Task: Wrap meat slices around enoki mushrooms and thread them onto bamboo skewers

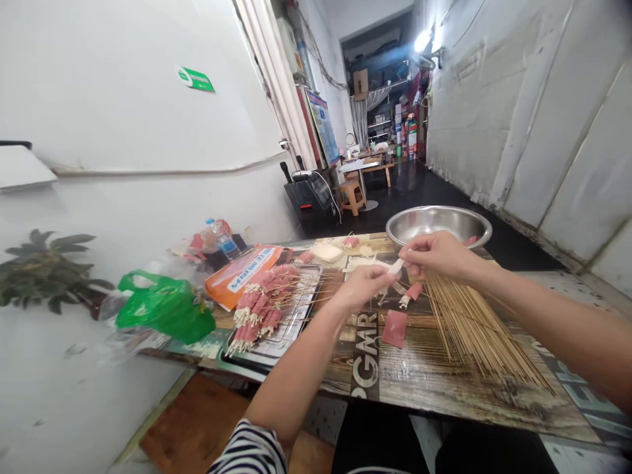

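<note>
Far left on the table (424, 382): green plastic bag (162, 306), orange packet (241, 273), then a metal tray (289, 332) stacked with finished meat-wrapped skewers (264, 299). Centre: left hand (363, 284) and right hand (437, 253) meet above the tabletop, fingers of both pinched shut on one small white mushroom bundle (396, 265), held in the air; a flat meat slice (395, 328) and one rolled piece (411, 294) lie just below. Right: bare bamboo skewers (474, 329) fanned under the right forearm, steel bowl (438, 225) behind the hands.
</note>
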`<state>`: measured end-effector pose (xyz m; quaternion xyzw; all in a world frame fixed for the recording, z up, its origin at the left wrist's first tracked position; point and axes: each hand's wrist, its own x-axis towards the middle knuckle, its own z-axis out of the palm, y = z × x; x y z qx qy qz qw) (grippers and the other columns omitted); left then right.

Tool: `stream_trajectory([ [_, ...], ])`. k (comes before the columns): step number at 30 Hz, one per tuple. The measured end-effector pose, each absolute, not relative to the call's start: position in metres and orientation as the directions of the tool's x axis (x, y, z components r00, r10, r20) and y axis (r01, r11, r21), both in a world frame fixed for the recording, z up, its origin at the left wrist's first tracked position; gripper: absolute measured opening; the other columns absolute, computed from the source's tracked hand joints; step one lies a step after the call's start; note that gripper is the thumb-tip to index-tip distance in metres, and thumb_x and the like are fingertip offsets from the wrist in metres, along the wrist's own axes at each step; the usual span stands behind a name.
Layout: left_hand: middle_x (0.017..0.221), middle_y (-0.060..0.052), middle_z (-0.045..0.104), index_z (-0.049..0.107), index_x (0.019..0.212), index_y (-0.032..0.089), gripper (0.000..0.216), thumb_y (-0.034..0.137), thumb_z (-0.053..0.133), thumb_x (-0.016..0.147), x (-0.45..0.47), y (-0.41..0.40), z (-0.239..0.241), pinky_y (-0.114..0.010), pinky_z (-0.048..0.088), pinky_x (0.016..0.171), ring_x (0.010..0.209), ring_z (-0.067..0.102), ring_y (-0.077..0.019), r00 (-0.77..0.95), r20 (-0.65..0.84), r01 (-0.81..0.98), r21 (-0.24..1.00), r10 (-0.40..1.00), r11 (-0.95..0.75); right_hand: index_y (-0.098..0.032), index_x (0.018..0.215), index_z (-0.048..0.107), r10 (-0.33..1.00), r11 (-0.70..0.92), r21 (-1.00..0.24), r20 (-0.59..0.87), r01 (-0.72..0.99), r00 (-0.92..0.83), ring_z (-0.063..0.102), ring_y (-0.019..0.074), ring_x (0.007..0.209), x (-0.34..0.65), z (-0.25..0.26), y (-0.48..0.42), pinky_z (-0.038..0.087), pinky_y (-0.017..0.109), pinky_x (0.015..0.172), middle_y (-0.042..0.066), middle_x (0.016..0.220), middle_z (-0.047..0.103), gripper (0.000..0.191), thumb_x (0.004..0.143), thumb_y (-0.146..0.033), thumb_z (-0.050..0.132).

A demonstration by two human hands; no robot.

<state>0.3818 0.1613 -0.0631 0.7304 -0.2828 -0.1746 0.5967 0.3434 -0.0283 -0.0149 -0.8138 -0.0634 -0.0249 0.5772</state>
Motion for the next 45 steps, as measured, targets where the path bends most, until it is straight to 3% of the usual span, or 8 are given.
stream_trajectory([
  [4, 0.064, 0.000, 0.063, 0.066, 0.072, 0.013, 0.029, 0.041, 0.062, 0.079, 0.381, 0.158, -0.062, -0.022, 0.040, 0.063, 0.061, 0.054, -0.0100, 0.768, 0.062, -0.213, 0.963, -0.637, -0.163, -0.017, 0.073, 0.070, 0.108, -0.537, -0.809, 0.218, 0.241, 0.970, 0.056, 0.0133, 0.050, 0.344, -0.019, -0.038, 0.044, 0.027, 0.052, 0.002, 0.056, 0.062, 0.012, 0.077, -0.029, 0.067],
  [8, 0.053, 0.003, 0.054, 0.061, 0.061, 0.014, 0.028, 0.035, 0.058, 0.080, 0.382, 0.151, -0.062, -0.020, 0.035, 0.054, 0.052, 0.047, -0.0082, 0.786, 0.084, -0.313, 0.909, -0.613, -0.276, -0.020, 0.076, 0.072, 0.395, -0.800, -0.197, 0.537, 0.566, 0.745, 0.057, 0.0190, 0.077, 0.341, -0.021, -0.035, 0.040, 0.030, 0.066, 0.006, 0.079, 0.065, 0.005, 0.077, -0.024, 0.068],
  [10, 0.052, 0.003, 0.053, 0.060, 0.058, 0.014, 0.031, 0.036, 0.057, 0.080, 0.384, 0.147, -0.062, -0.020, 0.034, 0.051, 0.050, 0.046, -0.0083, 0.796, 0.094, -0.333, 0.892, -0.598, -0.304, -0.019, 0.074, 0.071, 0.552, -0.798, 0.081, 0.493, 0.597, 0.672, 0.054, 0.0195, 0.078, 0.340, -0.023, -0.028, 0.036, 0.030, 0.065, 0.007, 0.077, 0.063, 0.012, 0.082, -0.021, 0.063],
  [13, 0.053, 0.001, 0.055, 0.062, 0.058, 0.014, 0.030, 0.037, 0.060, 0.077, 0.386, 0.146, -0.062, -0.020, 0.034, 0.050, 0.051, 0.047, -0.0092, 0.795, 0.085, -0.337, 0.886, -0.601, -0.320, -0.016, 0.070, 0.069, 0.604, -0.795, 0.188, 0.325, 0.576, 0.728, 0.052, 0.0173, 0.068, 0.341, -0.029, -0.021, 0.031, 0.029, 0.060, 0.007, 0.069, 0.062, 0.018, 0.084, -0.012, 0.058],
  [23, 0.063, 0.001, 0.068, 0.078, 0.084, 0.017, 0.027, 0.039, 0.064, 0.079, 0.381, 0.158, -0.066, -0.023, 0.041, 0.060, 0.060, 0.057, -0.0133, 0.785, 0.242, -0.457, 0.848, -0.570, -0.270, -0.018, 0.061, 0.068, 0.282, -0.833, -0.440, 0.182, 0.335, 0.942, 0.054, 0.0122, 0.053, 0.335, -0.030, -0.022, 0.037, 0.024, 0.054, 0.002, 0.056, 0.064, 0.023, 0.083, -0.023, 0.060],
  [29, 0.095, -0.003, 0.076, 0.075, 0.103, 0.019, 0.030, 0.037, 0.059, 0.086, 0.366, 0.148, -0.088, -0.030, 0.049, 0.084, 0.090, 0.067, -0.0202, 0.850, 0.424, -0.468, 0.880, -0.313, -0.080, -0.016, 0.064, 0.062, 0.059, -0.287, -0.957, -0.046, -0.027, 0.997, 0.058, 0.0115, 0.046, 0.332, -0.036, -0.006, 0.043, 0.021, 0.041, 0.003, 0.056, 0.065, 0.020, 0.077, -0.030, 0.068],
  [37, 0.089, -0.003, 0.076, 0.078, 0.085, 0.022, 0.013, 0.028, 0.069, 0.078, 0.362, 0.161, -0.070, -0.033, 0.051, 0.088, 0.090, 0.069, -0.0209, 0.819, 0.358, -0.439, 0.894, -0.448, -0.088, -0.015, 0.068, 0.058, 0.122, 0.175, -0.981, -0.067, -0.088, 0.990, 0.064, 0.0106, 0.062, 0.327, -0.059, 0.001, 0.055, 0.024, 0.065, 0.003, 0.070, 0.068, 0.030, 0.061, -0.030, 0.082],
  [45, 0.085, -0.008, 0.076, 0.078, 0.081, 0.017, 0.019, 0.032, 0.078, 0.069, 0.359, 0.187, -0.114, -0.027, 0.053, 0.072, 0.077, 0.068, -0.0186, 0.792, 0.133, -0.286, 0.943, -0.596, -0.169, -0.017, 0.067, 0.066, 0.058, -0.196, -0.981, -0.015, -0.004, 0.998, 0.066, 0.0158, 0.066, 0.296, -0.106, 0.007, 0.052, 0.025, 0.062, 0.003, 0.068, 0.070, 0.025, 0.068, -0.039, 0.077],
])
